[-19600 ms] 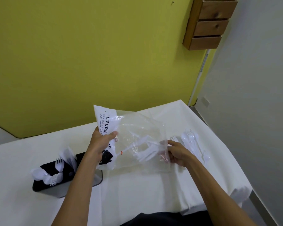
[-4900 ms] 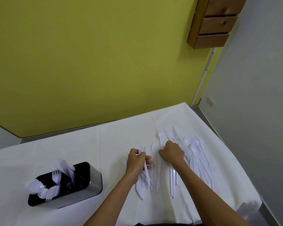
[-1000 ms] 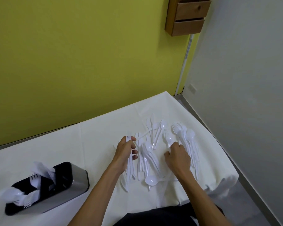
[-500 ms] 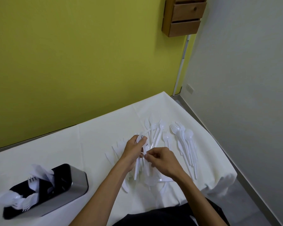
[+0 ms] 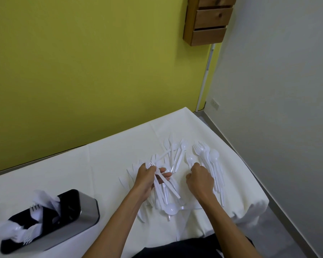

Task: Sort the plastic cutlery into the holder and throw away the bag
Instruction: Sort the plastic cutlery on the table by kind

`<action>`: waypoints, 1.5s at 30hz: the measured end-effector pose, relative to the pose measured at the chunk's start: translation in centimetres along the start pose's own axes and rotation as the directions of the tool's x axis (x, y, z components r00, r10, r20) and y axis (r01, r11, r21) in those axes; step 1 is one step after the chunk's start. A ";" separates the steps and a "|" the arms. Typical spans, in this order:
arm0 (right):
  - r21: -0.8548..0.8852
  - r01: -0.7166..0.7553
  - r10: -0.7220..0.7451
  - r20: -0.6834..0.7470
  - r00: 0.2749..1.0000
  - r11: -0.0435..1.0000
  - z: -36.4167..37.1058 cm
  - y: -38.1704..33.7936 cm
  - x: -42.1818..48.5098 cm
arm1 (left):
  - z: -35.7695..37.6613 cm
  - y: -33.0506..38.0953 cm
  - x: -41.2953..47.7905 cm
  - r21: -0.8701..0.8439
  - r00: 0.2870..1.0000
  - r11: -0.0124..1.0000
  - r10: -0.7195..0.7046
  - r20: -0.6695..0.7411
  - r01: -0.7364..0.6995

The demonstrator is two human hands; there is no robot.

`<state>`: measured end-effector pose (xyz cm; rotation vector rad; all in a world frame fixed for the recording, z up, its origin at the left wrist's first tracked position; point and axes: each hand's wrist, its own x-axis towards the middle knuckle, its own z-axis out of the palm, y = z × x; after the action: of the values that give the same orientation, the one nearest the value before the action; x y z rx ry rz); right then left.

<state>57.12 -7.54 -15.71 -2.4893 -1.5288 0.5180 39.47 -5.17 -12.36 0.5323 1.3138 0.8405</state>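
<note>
The left hand (image 5: 147, 180) is gripping a bundle of white plastic utensils (image 5: 162, 189), the right hand (image 5: 200, 180) is curling over the scattered pile of white plastic cutlery (image 5: 211, 161) at its one o'clock, whether it is grasping any being impossible to tell, and the black-topped rectangular steel holder (image 5: 88, 207) is sitting at eight o'clock on the white-clothed table (image 5: 108, 164).

Your surroundings: white-clothed table (image 5: 45, 164); yellow-green wall (image 5: 82, 62); wooden drawer unit (image 5: 207, 21) mounted on it; white pipe (image 5: 206, 71) in the corner; grey side wall (image 5: 278, 90).
</note>
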 end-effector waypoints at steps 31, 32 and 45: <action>0.314 0.389 -0.436 0.094 0.895 0.866 -4.4 -4.8 -5.4 | 1.4 1.5 -1.3 0.306 0.976 0.937 0.202 -0.087 -0.166; 0.386 0.354 -0.416 0.087 0.905 0.852 -4.6 -4.8 -5.4 | 1.2 1.8 -1.3 0.267 0.966 0.947 0.222 -0.131 -0.181; 0.809 -0.583 -0.205 0.585 0.785 0.076 -3.2 -11.6 -10.2 | -2.3 5.2 -7.0 -0.099 0.828 0.856 0.453 -0.332 -0.508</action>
<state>44.51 -11.20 -6.98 -1.3021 -0.3397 1.7851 35.76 -7.78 -4.53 0.6199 1.3737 1.5008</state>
